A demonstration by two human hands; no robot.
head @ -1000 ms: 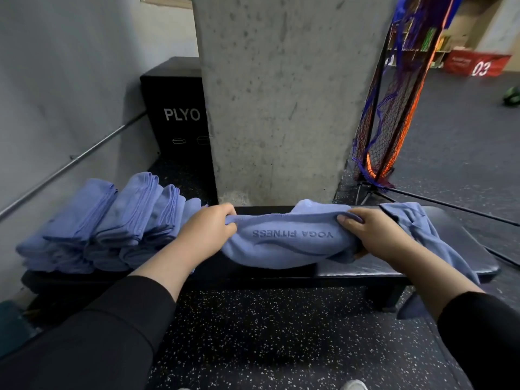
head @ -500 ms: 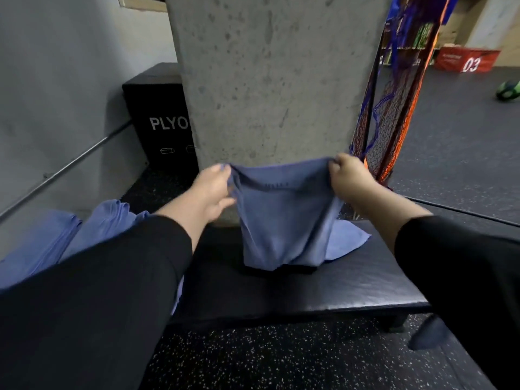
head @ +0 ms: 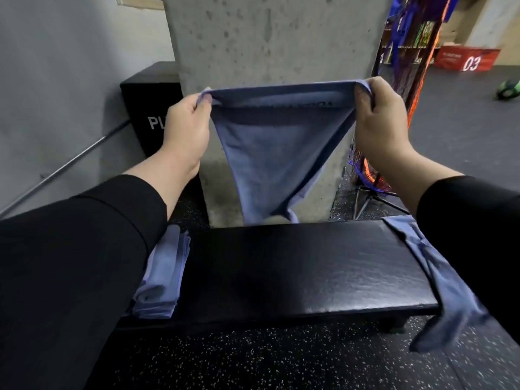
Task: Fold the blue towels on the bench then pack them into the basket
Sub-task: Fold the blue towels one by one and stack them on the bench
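Note:
A blue towel hangs in the air above the black bench, stretched by its top edge. My left hand pinches its left corner and my right hand pinches its right corner. The cloth narrows downward and its lower end hangs just over the bench's far edge. Folded blue towels lie stacked on the bench's left end, partly hidden by my left sleeve. Another blue towel lies unfolded over the bench's right end and droops off its front corner. No basket is in view.
A concrete pillar stands right behind the bench. A black plyo box sits at the back left beside a grey wall with a metal rail. An orange and blue net stands at the right. Speckled rubber floor lies in front.
Both hands have lifted the towel off the bench and raised it higher, pulling its top edge wider and taut. The view has tilted down onto the bench.

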